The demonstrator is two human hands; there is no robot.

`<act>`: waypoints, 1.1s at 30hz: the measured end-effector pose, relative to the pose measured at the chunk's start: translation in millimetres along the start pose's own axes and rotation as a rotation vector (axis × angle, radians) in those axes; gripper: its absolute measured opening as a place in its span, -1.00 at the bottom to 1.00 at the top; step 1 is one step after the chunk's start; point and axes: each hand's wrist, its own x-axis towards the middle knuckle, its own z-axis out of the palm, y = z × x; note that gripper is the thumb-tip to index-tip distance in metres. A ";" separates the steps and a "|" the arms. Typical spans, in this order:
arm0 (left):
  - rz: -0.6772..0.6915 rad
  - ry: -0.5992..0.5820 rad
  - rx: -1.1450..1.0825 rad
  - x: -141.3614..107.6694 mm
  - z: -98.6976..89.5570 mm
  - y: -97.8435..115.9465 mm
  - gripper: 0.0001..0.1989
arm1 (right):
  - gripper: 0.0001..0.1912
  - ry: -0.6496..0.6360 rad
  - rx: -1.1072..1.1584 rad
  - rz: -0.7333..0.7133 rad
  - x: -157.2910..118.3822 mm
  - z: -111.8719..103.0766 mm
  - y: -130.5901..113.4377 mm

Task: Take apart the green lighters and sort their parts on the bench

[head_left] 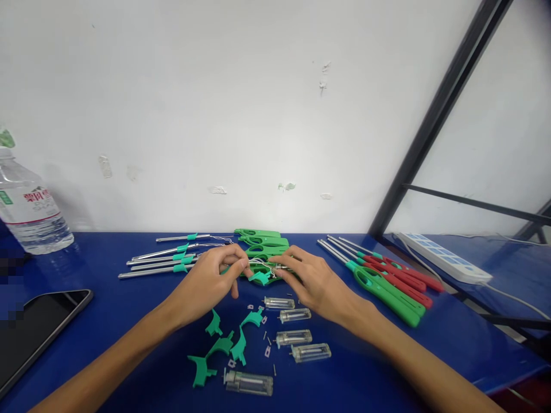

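My left hand (219,276) has its thumb and forefinger pinched at the thin white wires (259,261), above a green lighter handle half (253,269). My right hand (310,281) is closed at the right end of this handle; its fingers hide what they grip. A teal trigger (260,278) sits between both hands at the handle. Behind it lie more green handle halves (267,250). Metal lighter tubes (148,274) with teal collars lie to the left, some trailing wires. Nearer me are loose teal triggers (221,344) and several clear fuel tanks (299,337).
Small pink pieces (267,351) and thin metal pins (274,370) are scattered among the parts. Assembled green lighters (390,292) and red lighters (404,275) lie right. A power strip (443,258), black metal frame (422,132), phone (41,330) and water bottle (32,206) stand around.
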 end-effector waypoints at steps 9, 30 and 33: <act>-0.036 -0.028 0.037 1.6 0.4 -1.0 -0.76 | -0.69 -0.006 -0.013 0.038 0.8 3.7 4.9; 0.243 0.177 0.820 4.0 -19.0 -8.7 -0.77 | -0.70 0.045 0.058 0.024 5.3 -1.5 3.2; 0.252 0.217 0.859 3.9 -25.3 -4.3 -0.76 | -0.70 0.056 0.057 0.002 5.9 -2.4 4.2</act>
